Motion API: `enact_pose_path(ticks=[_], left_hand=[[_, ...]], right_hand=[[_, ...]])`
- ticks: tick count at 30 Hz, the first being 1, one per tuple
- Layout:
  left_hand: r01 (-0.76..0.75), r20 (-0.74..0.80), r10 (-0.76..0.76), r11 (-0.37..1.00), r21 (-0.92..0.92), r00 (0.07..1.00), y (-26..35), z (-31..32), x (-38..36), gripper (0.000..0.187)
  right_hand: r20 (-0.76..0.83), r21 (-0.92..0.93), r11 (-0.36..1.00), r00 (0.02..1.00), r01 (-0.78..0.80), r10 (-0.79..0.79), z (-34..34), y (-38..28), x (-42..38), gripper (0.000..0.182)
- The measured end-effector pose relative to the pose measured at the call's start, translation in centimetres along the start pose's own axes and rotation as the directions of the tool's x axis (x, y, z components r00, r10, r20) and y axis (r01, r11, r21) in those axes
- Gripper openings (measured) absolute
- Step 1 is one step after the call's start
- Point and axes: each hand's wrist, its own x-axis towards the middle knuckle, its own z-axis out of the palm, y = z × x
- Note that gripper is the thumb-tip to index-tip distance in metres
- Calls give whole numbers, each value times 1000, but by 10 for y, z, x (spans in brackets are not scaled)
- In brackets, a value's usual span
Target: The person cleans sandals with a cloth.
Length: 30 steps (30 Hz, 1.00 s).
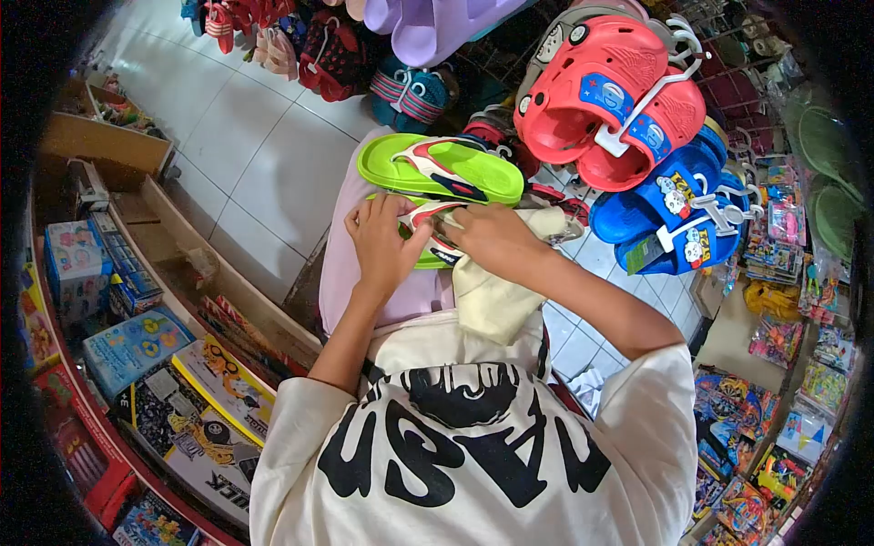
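Two lime-green flip-flops with white, red and dark straps rest across my lap. The upper flip-flop [492, 179] lies sole down, apart from my fingers. Below it, the second flip-flop [430, 258] is partly covered by my hands. My left hand [381, 238] grips this lower one at its left part, thumb beside the strap. Bent fingers of my right hand [492, 238] are at the strap's right side, closed on a pale yellow cloth [496, 296] that hangs down toward my shirt. The fingertips of the right hand are partly hidden.
Red clogs [592, 91] and blue slides [674, 214] hang on white hangers at the right. More footwear, including a teal pair [411, 94], hangs ahead. Boxed toys [137, 350] fill the left shelf. Packaged small goods [742, 405] line the right side.
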Motion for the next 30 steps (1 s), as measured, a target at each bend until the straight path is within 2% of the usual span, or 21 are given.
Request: enact_pose_path(ticks=[2, 5, 6, 9, 10, 13, 15, 17, 18, 21, 23, 26, 30], left_hand=[[-7, -14, 7, 1000, 9, 1000, -2, -1, 2, 30], [-2, -30, 0, 999, -52, 1000, 8, 13, -1, 29], [3, -26, -5, 998, -66, 1000, 8, 13, 0, 29], [19, 4, -18, 997, -74, 1000, 7, 5, -2, 29], [23, 15, -22, 997, -71, 1000, 7, 2, -2, 28], [6, 28, -4, 997, -74, 1000, 6, -6, -3, 28], [-59, 8, 60, 995, -86, 998, 3, -10, -3, 30], [-154, -38, 151, 984, -93, 988, 0, -14, -4, 31], [-189, -59, 185, 978, -83, 981, 0, -14, -4, 34], [-264, -30, 262, 961, -88, 965, 4, -18, -3, 33], [-242, -21, 242, 965, -100, 970, 3, -15, -4, 33], [-198, 9, 200, 974, -110, 980, 0, -17, -7, 33], [-160, 41, 168, 975, -155, 985, 3, -17, -9, 33]], right_hand=[[7, -37, 999, 1000, 3, -3, 6, 0, 11, 30], [-86, -139, 980, 988, -140, 129, 10, -5, -4, 28], [-38, -184, 972, 989, -148, 143, 7, -3, -8, 36], [30, -104, 952, 956, -287, 292, -9, -11, -24, 43], [71, -119, 945, 947, -304, 313, -7, -11, -30, 51], [354, -33, 937, 872, -348, 337, -24, 1, -43, 54], [162, 275, 892, 932, -359, 325, -33, 12, -54, 42], [-38, 552, 789, 936, -272, 349, -45, 20, -60, 31], [24, 658, 649, 872, -382, 489, -59, 14, -57, 30], [-130, 510, 817, 914, -271, 384, -54, 3, -38, 31], [-134, 382, 896, 945, -229, 299, -22, -15, -18, 32], [-302, 348, 921, 909, -174, 286, 1, -40, -2, 32], [-324, 456, 874, 883, -169, 340, 29, -28, -19, 35]])
